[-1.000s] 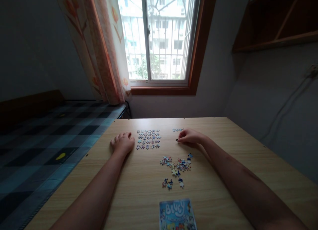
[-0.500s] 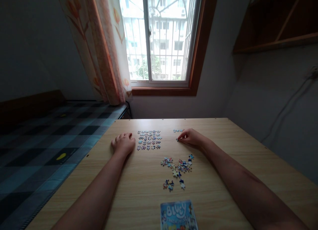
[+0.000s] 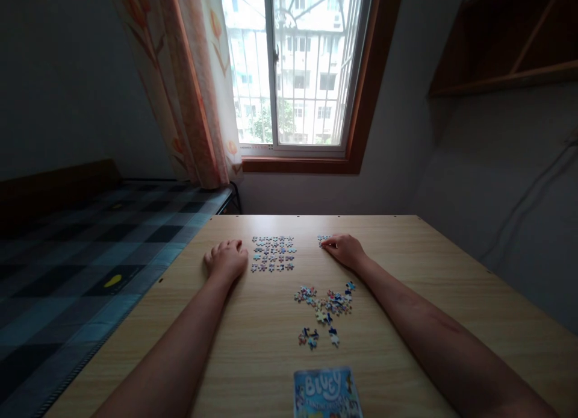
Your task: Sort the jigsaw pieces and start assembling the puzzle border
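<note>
My right hand (image 3: 347,250) is at the far right part of the table, its thumb and fingers pinched on a small jigsaw puzzle piece (image 3: 321,244). Just beyond the fingertips lies a short row of puzzle pieces (image 3: 323,237), partly hidden by the hand. My left hand (image 3: 226,259) rests palm down on the wood, fingers loosely apart and holding nothing. Right beside it, several neat rows of separate puzzle pieces (image 3: 273,250) are laid out. Nearer to me is a loose heap of mixed pieces (image 3: 336,302), with a smaller cluster (image 3: 309,338) in front of it.
A blue box lid or card marked "BLUEY" (image 3: 326,394) lies at the near edge of view on the wooden table (image 3: 253,346). To the left stands a bed with a checked cover (image 3: 149,216). A window (image 3: 307,74) and a curtain (image 3: 194,105) are behind.
My right hand has moved the puzzle piece slightly away from me, up to the short row. My left hand stays in place. The view has shifted a little.
</note>
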Tool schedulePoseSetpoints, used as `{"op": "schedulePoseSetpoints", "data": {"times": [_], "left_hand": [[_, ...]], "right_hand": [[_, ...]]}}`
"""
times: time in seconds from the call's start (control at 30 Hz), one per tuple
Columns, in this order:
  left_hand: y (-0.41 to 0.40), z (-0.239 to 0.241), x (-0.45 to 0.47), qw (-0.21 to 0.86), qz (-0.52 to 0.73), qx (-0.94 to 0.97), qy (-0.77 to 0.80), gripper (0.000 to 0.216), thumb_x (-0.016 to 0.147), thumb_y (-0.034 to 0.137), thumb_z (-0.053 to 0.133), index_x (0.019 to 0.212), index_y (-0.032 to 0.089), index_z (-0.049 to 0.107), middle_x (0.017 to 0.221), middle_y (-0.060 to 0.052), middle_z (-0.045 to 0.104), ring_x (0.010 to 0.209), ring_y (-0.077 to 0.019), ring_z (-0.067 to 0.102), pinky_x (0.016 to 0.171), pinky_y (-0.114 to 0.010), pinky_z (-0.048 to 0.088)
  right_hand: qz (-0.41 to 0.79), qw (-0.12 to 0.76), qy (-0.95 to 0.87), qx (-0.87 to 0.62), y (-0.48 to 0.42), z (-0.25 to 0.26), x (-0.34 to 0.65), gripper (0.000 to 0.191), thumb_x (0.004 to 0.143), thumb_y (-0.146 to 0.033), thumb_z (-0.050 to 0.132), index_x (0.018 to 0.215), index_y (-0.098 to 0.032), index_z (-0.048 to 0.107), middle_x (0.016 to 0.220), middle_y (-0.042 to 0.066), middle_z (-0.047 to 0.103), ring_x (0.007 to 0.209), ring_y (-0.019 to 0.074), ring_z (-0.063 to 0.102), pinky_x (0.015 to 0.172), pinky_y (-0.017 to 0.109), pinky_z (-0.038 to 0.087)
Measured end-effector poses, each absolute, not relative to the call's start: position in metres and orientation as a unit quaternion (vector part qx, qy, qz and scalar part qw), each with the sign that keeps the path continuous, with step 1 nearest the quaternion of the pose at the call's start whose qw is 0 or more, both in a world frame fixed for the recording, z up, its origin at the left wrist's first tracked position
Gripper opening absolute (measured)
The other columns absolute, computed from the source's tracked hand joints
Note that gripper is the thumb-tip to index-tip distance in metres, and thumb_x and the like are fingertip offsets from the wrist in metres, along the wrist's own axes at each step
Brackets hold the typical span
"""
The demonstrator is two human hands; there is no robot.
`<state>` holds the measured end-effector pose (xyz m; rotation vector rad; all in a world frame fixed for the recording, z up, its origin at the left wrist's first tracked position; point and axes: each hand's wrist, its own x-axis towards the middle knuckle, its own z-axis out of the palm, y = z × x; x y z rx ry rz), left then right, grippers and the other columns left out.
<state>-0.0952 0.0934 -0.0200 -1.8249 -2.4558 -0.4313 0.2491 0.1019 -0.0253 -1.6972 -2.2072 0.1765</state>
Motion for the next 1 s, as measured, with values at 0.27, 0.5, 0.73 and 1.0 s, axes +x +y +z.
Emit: {"op": "schedulePoseSetpoints", "data": {"times": [0.27,0.5,0.73,1.0], "left_hand": [[0.094,-0.022,-0.096,0.027,-0.142,-0.592,-0.793,0.047,0.088,0.043,0.043,0.128,0.028,0.063,0.142,-0.009,0.056,0.128,-0.0325,0.047,0.105,-0.048,0.033],[0.096,-0.023,-0.097,0.026,-0.149,-0.593,-0.791,0.047,0.088,0.043,0.043,0.127,0.028,0.064,0.143,-0.009,0.055,0.128,-0.0322,0.046,0.106,-0.048,0.032],[0.096,-0.024,-0.097,0.029,-0.144,-0.593,-0.792,0.048,0.088,0.043,0.042,0.127,0.028,0.063,0.141,-0.009,0.056,0.127,-0.0317,0.048,0.105,-0.048,0.033],[0.097,-0.024,-0.098,0.029,-0.145,-0.591,-0.793,0.046,0.087,0.044,0.043,0.126,0.030,0.064,0.141,-0.008,0.057,0.128,-0.0320,0.047,0.105,-0.048,0.032]], "right_hand": [[0.080,0.204,-0.773,-0.596,0.103,-0.030,0.250,0.028,0.093,-0.042,0.057,0.106,-0.029,0.078,0.108,0.004,0.074,0.094,0.0210,0.066,0.078,0.028,0.045],[0.179,0.209,-0.774,-0.570,0.107,-0.023,0.266,0.032,0.089,-0.041,0.058,0.106,-0.020,0.076,0.100,0.007,0.075,0.087,0.0191,0.066,0.077,0.027,0.047],[0.486,-0.074,-0.733,-0.470,0.100,0.009,0.303,0.040,0.062,-0.047,0.084,0.079,-0.016,0.066,0.071,0.001,0.067,0.061,0.0119,0.057,0.054,0.022,0.042],[0.472,-0.094,-0.719,-0.501,0.097,0.011,0.293,0.048,0.051,-0.044,0.089,0.077,-0.017,0.059,0.062,-0.003,0.059,0.056,0.0112,0.055,0.052,0.022,0.042]]}}
